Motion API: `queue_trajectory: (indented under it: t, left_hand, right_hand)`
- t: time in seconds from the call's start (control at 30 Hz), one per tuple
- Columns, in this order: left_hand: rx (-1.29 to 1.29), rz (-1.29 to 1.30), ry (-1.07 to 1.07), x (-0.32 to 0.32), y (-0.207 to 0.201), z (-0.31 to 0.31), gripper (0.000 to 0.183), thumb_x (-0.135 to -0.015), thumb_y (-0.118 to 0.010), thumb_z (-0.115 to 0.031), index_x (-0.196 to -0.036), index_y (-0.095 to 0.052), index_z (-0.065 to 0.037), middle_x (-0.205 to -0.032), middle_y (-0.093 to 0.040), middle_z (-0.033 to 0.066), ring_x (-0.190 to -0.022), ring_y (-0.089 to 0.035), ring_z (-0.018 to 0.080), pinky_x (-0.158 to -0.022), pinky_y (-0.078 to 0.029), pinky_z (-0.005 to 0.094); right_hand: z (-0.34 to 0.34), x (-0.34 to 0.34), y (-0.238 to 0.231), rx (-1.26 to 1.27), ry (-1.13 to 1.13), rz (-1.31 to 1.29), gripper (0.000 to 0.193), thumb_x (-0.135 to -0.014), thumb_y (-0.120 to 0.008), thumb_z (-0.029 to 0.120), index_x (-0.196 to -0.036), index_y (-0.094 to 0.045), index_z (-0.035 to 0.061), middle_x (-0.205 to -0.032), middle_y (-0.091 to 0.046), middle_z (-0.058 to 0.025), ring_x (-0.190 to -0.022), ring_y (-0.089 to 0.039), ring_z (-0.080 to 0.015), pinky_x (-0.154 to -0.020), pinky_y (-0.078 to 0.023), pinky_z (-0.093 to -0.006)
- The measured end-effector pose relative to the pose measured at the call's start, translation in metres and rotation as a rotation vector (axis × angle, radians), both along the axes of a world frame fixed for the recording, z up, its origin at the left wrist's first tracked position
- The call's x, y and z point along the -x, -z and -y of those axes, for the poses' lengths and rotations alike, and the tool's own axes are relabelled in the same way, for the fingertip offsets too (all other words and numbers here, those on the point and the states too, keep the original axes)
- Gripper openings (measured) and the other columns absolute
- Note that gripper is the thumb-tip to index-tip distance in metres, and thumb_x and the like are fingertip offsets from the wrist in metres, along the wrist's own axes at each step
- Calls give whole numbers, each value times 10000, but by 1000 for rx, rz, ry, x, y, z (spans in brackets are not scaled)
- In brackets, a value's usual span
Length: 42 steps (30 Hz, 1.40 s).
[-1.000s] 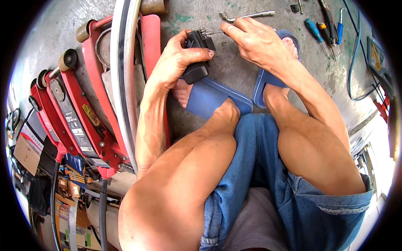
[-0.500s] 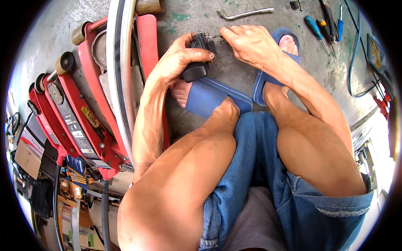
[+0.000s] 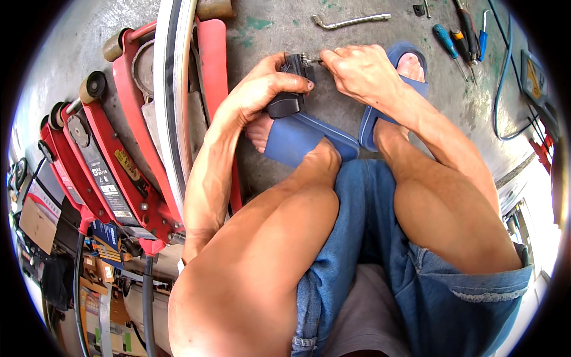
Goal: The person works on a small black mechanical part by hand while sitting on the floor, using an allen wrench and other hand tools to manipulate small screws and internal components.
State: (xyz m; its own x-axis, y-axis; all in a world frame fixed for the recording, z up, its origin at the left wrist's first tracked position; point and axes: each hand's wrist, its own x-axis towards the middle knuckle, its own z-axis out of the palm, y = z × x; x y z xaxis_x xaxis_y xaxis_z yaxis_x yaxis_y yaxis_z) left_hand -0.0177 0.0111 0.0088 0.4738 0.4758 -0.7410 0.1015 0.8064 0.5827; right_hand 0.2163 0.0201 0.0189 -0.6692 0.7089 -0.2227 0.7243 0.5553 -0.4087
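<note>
My left hand (image 3: pixel 257 84) is closed around a black plastic part (image 3: pixel 285 106) with a rounded lower end, held just above my left foot. Small metal fittings (image 3: pixel 305 58) stick out at its upper right side. The fingers of my right hand (image 3: pixel 364 72) are pinched together right beside those fittings. A thin metal piece (image 3: pixel 316 60) spans the short gap from the fittings to my right fingertips. Its far end is hidden in my grip, so I cannot make out what kind of thing it is.
An L-shaped socket wrench (image 3: pixel 357 21) lies on the grey floor beyond my hands. Farther right lie a blue screwdriver (image 3: pixel 444 38), other hand tools and a cable (image 3: pixel 497 113). Red floor jacks (image 3: pixel 107 154) and a wheel rim (image 3: pixel 172 89) stand at my left.
Both hands have shifted slightly right and nearer to me, with the black part still in my left hand. My right hand keeps its pinch beside the metal fittings.
</note>
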Motion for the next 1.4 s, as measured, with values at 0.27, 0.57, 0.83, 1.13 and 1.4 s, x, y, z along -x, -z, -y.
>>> queue_trajectory:
  t: [0.27, 0.57, 0.83, 1.13, 1.4]
  left_hand:
    - [-52, -65, 78, -8, 8, -2, 379, -793, -805, -217, -1042, -646, 21, -881, -708, 100, -818, -667, 173, -785, -516, 297]
    - [18, -54, 155, -2, -6, -3, 411, -818, -806, -232, -1094, -636, 20, -908, -708, 101, -865, -676, 177, -825, -512, 290]
    - [42, -133, 119, -3, -11, 0, 375, -861, -789, -203, -1112, -631, 27, -925, -723, 110, -874, -687, 176, -834, -518, 296]
    - [158, -45, 59, -14, -7, 12, 309, -847, -789, -179, -1042, -662, 24, -902, -725, 106, -854, -689, 182, -831, -519, 298]
    - [80, -97, 149, -18, 7, 10, 333, -830, -795, -201, -1048, -668, 17, -921, -720, 92, -885, -668, 175, -869, -497, 307]
  right_hand:
    - [10, 0, -2, 20, -4, 43, 114, -804, -645, 112, -872, -638, 20, -804, -728, -136, -771, -739, -320, -599, -584, -447]
    - [10, -1, -7, -95, -97, -7, 106, -771, -673, 119, -828, -650, 33, -797, -728, -113, -746, -735, -255, -595, -587, -382]
    - [6, 0, -1, -117, -135, -27, 108, -762, -684, 133, -803, -650, 39, -774, -720, -99, -718, -730, -240, -571, -586, -376]
    - [8, -4, -5, -118, -107, -12, 96, -755, -684, 141, -791, -668, 54, -763, -717, -93, -704, -730, -237, -560, -583, -375]
    - [11, -5, -1, -45, -92, 30, 108, -745, -698, 136, -807, -680, 50, -766, -721, -92, -702, -734, -244, -551, -582, -385]
